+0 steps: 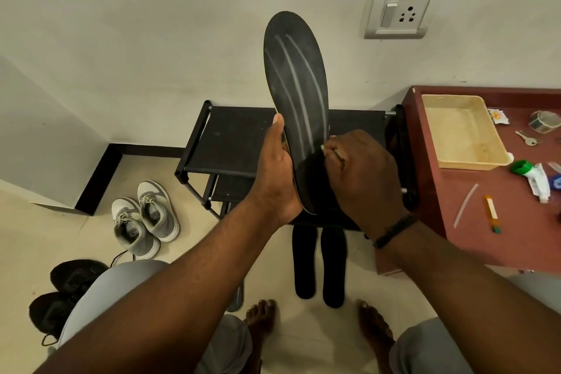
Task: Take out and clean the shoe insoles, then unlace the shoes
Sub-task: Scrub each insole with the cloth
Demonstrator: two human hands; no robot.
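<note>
A black insole [296,79] with three pale streaks stands upright in front of me. My left hand [277,170] grips its lower left edge, thumb pointing up along it. My right hand [362,173] is curled around a small pale object, only partly visible, and presses it against the insole's lower right part. Two more black insoles [318,264] lie side by side on the floor below my hands. A pair of grey laced shoes [144,222] stands on the floor at left. A pair of black shoes [63,291] sits at the lower left, partly hidden by my knee.
A black shoe rack [227,140] stands against the wall behind my hands. At right is a red-brown table [473,222] with a cream tray [464,130], keys, tape, a green-capped tube and scraps. My bare feet rest on the tiled floor.
</note>
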